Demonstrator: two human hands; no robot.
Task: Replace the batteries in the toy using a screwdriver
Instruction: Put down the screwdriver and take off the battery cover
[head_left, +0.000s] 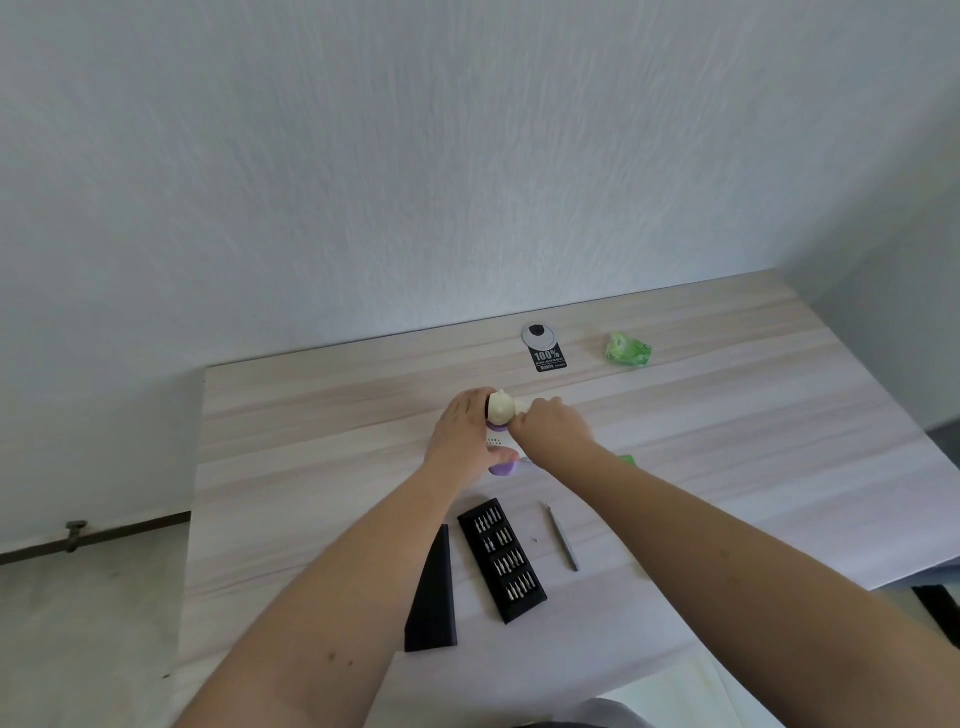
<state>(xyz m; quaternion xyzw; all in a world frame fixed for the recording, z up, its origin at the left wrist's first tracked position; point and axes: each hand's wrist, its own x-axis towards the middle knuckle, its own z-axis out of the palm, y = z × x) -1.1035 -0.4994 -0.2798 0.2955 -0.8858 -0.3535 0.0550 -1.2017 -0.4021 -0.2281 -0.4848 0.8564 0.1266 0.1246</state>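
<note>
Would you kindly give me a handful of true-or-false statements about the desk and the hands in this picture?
1. Both hands are on the toy. True: left hand, right hand.
2. The bit tray lies nearer the wall than the toy. False: it lies nearer the person.
3. The thin metal tool is held in the right hand. False: it lies loose on the desk, right of the bit tray.
4. A crumpled green wrapper sits near the desk's far edge. True.
5. The black lid lies left of the bit tray. True.

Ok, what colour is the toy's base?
Purple, on the toy at its base; head view.
</note>
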